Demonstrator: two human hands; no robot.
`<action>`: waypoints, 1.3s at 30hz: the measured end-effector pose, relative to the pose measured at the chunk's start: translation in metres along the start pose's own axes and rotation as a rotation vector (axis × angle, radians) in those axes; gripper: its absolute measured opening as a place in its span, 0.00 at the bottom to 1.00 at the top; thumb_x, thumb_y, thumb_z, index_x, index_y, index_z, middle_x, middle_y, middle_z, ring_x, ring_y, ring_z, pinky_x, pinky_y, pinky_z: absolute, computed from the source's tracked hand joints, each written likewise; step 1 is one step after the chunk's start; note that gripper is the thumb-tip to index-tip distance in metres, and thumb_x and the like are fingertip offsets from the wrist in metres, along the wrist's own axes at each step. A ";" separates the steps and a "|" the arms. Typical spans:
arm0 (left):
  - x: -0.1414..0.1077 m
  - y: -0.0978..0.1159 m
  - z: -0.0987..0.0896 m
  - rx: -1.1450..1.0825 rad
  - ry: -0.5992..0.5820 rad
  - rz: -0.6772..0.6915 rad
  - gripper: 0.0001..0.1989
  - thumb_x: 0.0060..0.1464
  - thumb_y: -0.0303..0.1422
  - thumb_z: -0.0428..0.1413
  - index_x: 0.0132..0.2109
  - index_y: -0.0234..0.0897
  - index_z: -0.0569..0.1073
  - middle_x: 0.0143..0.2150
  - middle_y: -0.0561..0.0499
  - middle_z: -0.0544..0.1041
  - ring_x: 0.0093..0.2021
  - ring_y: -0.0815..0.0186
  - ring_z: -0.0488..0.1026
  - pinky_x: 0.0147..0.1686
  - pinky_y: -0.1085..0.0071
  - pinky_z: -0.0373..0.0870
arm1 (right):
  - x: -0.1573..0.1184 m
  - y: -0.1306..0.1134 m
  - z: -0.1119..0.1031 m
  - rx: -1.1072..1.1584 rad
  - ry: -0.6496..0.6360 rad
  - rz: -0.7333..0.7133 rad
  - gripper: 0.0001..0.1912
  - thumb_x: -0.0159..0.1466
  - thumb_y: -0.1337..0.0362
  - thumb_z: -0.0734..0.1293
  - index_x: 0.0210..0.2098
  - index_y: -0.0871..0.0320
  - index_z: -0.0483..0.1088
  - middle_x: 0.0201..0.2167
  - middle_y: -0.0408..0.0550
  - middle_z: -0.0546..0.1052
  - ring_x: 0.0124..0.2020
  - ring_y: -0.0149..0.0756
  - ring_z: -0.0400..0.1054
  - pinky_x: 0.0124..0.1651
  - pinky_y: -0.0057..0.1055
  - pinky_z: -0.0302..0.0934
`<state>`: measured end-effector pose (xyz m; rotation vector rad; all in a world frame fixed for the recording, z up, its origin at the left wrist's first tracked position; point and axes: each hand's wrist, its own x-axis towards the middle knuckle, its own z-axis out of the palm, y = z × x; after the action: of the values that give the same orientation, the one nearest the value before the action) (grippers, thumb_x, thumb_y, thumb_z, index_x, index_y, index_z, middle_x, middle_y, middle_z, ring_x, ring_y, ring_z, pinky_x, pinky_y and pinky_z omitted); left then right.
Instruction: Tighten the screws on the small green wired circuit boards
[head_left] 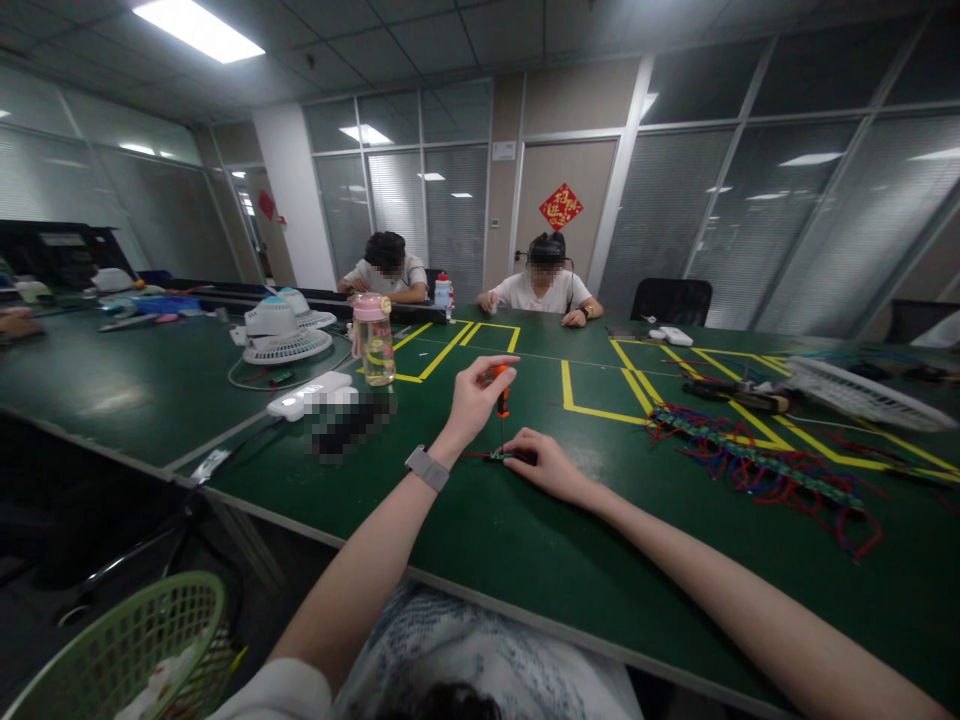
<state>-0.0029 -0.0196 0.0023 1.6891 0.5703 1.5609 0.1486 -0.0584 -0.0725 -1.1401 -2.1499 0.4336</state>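
Note:
My left hand [480, 393], with a grey watch band at its wrist, is closed round the top of an orange and black screwdriver [503, 400]. The screwdriver stands upright, its thin shaft pointing down at a small green circuit board [496, 457] with red wires on the green table [360, 520]. My right hand [546, 462] pinches the board's right side against the table top. Whether the tip touches the board is too small to tell.
Wired circuit boards [757, 462] lie in a row at the right. A pink-lidded bottle [377, 345], a white power strip [311, 396] and white fan parts [281, 335] are at the left. Two people sit across the table. A green basket [142, 620] stands below the left edge.

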 end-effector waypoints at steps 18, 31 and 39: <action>0.002 -0.005 -0.001 -0.100 -0.023 0.022 0.12 0.55 0.34 0.51 0.42 0.37 0.77 0.48 0.46 0.74 0.48 0.62 0.71 0.44 0.68 0.70 | 0.000 0.002 0.002 0.008 0.004 0.000 0.09 0.60 0.68 0.66 0.39 0.58 0.75 0.31 0.46 0.70 0.30 0.31 0.64 0.34 0.28 0.60; 0.001 -0.003 -0.001 -0.091 0.004 0.031 0.11 0.54 0.33 0.53 0.41 0.37 0.78 0.45 0.46 0.74 0.43 0.65 0.73 0.40 0.70 0.70 | 0.000 0.001 0.001 0.012 -0.002 0.004 0.09 0.60 0.67 0.65 0.39 0.59 0.75 0.32 0.46 0.70 0.30 0.31 0.64 0.35 0.29 0.60; -0.001 -0.001 0.001 0.000 0.022 0.029 0.10 0.49 0.34 0.59 0.40 0.36 0.78 0.39 0.48 0.75 0.37 0.67 0.73 0.36 0.72 0.71 | 0.000 0.002 0.001 0.008 0.005 0.001 0.09 0.60 0.68 0.66 0.38 0.59 0.76 0.32 0.47 0.70 0.31 0.32 0.65 0.36 0.29 0.61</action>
<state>-0.0020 -0.0197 0.0013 1.6893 0.5600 1.6014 0.1489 -0.0573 -0.0748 -1.1367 -2.1414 0.4389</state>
